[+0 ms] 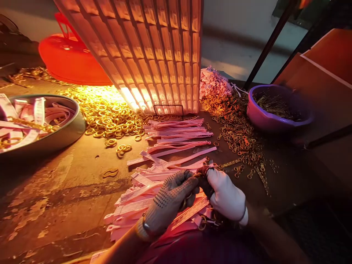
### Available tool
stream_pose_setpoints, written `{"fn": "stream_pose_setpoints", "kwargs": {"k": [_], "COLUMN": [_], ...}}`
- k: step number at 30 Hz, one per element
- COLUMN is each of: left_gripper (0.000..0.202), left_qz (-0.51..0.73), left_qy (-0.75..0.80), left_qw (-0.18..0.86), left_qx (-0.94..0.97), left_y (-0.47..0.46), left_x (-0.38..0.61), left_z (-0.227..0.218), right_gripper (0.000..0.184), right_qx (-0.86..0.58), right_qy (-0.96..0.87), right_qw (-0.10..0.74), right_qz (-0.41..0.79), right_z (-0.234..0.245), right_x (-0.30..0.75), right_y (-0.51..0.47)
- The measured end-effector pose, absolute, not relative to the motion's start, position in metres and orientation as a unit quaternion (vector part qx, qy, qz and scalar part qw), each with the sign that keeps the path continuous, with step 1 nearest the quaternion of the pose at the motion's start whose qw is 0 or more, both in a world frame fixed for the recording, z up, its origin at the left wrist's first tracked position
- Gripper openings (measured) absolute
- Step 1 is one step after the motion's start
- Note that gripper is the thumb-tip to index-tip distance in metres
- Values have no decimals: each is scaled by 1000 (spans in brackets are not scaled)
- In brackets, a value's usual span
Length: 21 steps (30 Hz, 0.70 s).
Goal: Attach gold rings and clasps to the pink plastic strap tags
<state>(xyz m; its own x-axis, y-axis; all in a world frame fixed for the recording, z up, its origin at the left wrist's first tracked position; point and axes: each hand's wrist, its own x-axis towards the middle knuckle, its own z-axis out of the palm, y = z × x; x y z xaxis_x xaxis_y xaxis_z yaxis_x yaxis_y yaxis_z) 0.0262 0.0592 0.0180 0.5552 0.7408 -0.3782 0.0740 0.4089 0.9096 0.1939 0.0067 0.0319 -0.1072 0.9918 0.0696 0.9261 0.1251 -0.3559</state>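
Note:
My left hand (173, 200), in a pale knit glove with dark dots, is closed in a pinch above the heap of pink straps (137, 211). A small brass-coloured metal piece (197, 175) shows at its fingertips. My right hand (227, 194), in a white glove with dark fingertips, is closed right beside the left, the fingertips of both meeting. What the right fingers grip is hidden. Below the hands hang strap ends and a gold ring (202, 222). More pink straps (178, 128) lie in rows beyond. A gold chain piece (230, 163) lies just past my right hand.
At left stands a grey basin (70, 126) of straps, near a pile of gold rings (110, 119) under a red lamp (74, 60). A ribbed plastic panel (154, 51) stands at the back. Small metal links (233, 128) spread toward a purple basin (275, 119) at right.

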Motion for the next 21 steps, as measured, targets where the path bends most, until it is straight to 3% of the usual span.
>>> {"fn": "stream_pose_setpoints", "kwargs": {"k": [4, 7, 10, 13, 16, 19, 21], "left_gripper": [30, 33, 41, 43, 36, 27, 21], "left_qz": [212, 212, 205, 184, 138, 71, 63], "left_qy": [428, 394, 352, 328, 332, 363, 379], "left_qw": [677, 754, 838, 847, 767, 557, 483], "left_qx": [560, 480, 363, 375, 531, 744, 787], "left_y": [53, 51, 54, 70, 104, 148, 171], "left_x": [21, 19, 22, 31, 52, 88, 116], "left_z": [17, 12, 12, 20, 25, 16, 0], "right_gripper": [26, 6, 9, 14, 22, 20, 19], "right_qx": [-642, -622, -621, -667, -685, -688, -691], "right_qy": [-734, -756, -746, -688, -612, -541, -515], "right_qw": [177, 202, 238, 281, 375, 463, 488], "right_qz": [131, 31, -39, 47, 127, 139, 141], "right_z": [25, 15, 8, 6, 2, -14, -27], "right_x": [189, 181, 174, 181, 203, 227, 239], "right_y": [0, -8, -15, -16, -9, -2, 2]}}
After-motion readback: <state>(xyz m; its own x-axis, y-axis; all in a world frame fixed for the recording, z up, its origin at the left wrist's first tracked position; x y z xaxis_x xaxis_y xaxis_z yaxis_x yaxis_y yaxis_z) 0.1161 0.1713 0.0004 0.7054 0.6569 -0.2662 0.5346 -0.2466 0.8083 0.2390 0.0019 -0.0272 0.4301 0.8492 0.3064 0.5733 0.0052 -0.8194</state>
